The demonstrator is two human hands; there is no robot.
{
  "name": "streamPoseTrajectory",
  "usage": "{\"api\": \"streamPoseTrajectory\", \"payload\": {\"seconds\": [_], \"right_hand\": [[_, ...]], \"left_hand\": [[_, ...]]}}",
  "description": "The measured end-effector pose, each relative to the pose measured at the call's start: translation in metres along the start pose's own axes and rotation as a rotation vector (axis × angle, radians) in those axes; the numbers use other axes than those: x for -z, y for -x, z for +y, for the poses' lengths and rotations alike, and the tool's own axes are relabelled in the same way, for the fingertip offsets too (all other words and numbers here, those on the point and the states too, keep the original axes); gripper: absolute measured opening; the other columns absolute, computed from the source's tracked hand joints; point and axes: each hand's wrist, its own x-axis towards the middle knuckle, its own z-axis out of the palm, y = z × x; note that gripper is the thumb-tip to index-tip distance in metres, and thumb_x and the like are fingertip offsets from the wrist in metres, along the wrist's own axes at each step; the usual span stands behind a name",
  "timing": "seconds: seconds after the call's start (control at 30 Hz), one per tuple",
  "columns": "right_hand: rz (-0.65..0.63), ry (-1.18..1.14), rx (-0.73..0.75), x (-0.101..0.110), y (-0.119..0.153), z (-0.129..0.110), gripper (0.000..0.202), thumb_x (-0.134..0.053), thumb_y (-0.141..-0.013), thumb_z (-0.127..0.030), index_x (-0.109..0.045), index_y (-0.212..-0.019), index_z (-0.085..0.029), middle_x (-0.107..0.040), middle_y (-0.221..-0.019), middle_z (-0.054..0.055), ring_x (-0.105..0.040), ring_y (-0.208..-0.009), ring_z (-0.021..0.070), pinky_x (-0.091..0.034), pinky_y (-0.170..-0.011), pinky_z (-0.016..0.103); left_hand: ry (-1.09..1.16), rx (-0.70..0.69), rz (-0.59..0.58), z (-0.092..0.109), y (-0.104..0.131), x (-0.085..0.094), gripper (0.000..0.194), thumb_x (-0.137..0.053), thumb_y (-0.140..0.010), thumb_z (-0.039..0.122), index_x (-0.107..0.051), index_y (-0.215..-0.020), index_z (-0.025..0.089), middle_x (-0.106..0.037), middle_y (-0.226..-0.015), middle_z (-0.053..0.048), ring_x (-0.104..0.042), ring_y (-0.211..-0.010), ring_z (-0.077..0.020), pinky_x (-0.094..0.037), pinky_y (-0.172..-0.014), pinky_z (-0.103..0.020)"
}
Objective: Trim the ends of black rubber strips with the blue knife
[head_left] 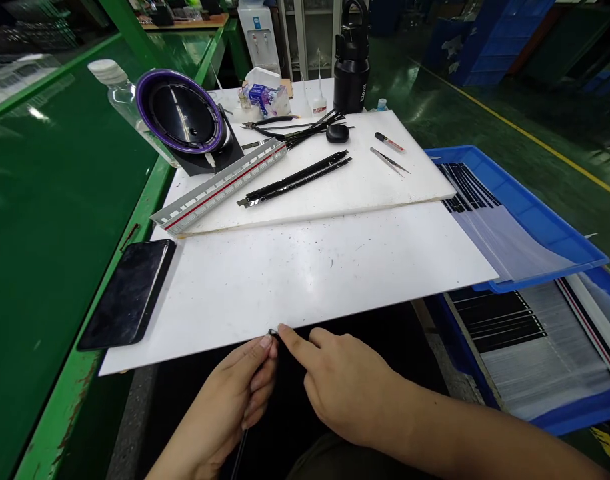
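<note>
Below the front edge of the white board (305, 267), my left hand (242, 390) pinches a thin black strip (273, 332) between thumb and index finger. The strip's tip shows just above the thumb, and a dark length of it hangs down below the hand. My right hand (342, 380) is close beside it, index finger stretched out and touching or nearly touching the strip's tip; the other fingers are curled, and whether they hold anything is hidden.
On the white slab lie black strips (299, 179), a grey ruler (225, 187), tweezers (389, 161) and a black case (337, 133). A purple-rimmed fan (182, 113) stands left. A black phone (129, 293) lies front left. Blue trays (529, 213) with strips sit right.
</note>
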Motion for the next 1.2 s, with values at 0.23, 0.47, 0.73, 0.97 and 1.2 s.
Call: {"api": "streamPoseTrajectory", "payload": {"seconds": [0.23,0.47,0.73,0.97,1.2], "right_hand": [[0.033,-0.010,0.076,0.004,0.002,-0.001,0.063,-0.037,-0.092,-0.013,-0.030,-0.154,-0.006,-0.064,-0.095,0.009,-0.054,-0.063,0.0193,-0.047,-0.059,0.031],[0.021,0.002,0.040,-0.001,-0.002,0.000,0.063,-0.041,-0.090,-0.013,-0.035,-0.153,-0.008,-0.066,-0.097,0.010,-0.058,-0.064,0.0197,-0.045,-0.055,0.031],[-0.041,-0.020,-0.071,0.002,0.002,-0.004,0.068,-0.043,-0.091,-0.015,-0.030,-0.157,-0.017,-0.066,-0.099,0.009,-0.062,-0.067,0.0221,-0.046,-0.056,0.033],[0.008,-0.011,-0.087,0.012,0.009,0.004,0.067,-0.037,-0.092,-0.011,-0.028,-0.158,-0.014,-0.065,-0.104,0.011,-0.056,-0.064,0.0184,-0.046,-0.059,0.032],[0.011,-0.095,-0.058,0.012,0.004,0.004,0.066,-0.039,-0.091,-0.015,-0.036,-0.156,-0.022,-0.068,-0.101,0.008,-0.063,-0.069,0.0221,-0.049,-0.064,0.036]], "left_hand": [[0.000,0.002,-0.009,0.001,-0.001,-0.002,0.045,-0.075,-0.072,0.060,-0.054,-0.073,0.020,-0.037,-0.050,0.010,-0.020,-0.038,-0.0032,-0.016,-0.032,-0.013],[-0.019,-0.006,-0.011,-0.002,-0.001,0.003,0.046,-0.075,-0.072,0.062,-0.055,-0.072,0.020,-0.037,-0.050,0.010,-0.020,-0.038,-0.0031,-0.016,-0.032,-0.014],[0.004,0.003,-0.032,-0.002,0.000,0.003,0.040,-0.074,-0.076,0.057,-0.061,-0.076,0.019,-0.036,-0.050,0.010,-0.020,-0.039,-0.0036,-0.016,-0.034,-0.015],[0.038,-0.027,0.000,0.000,0.014,0.006,0.038,-0.071,-0.078,0.055,-0.067,-0.083,0.018,-0.045,-0.059,0.005,-0.029,-0.048,-0.0066,-0.024,-0.042,-0.016],[-0.034,0.019,-0.067,0.000,0.002,0.015,0.036,-0.063,-0.086,0.054,-0.057,-0.076,0.020,-0.039,-0.058,0.006,-0.023,-0.047,-0.0067,-0.016,-0.043,-0.019]]}}
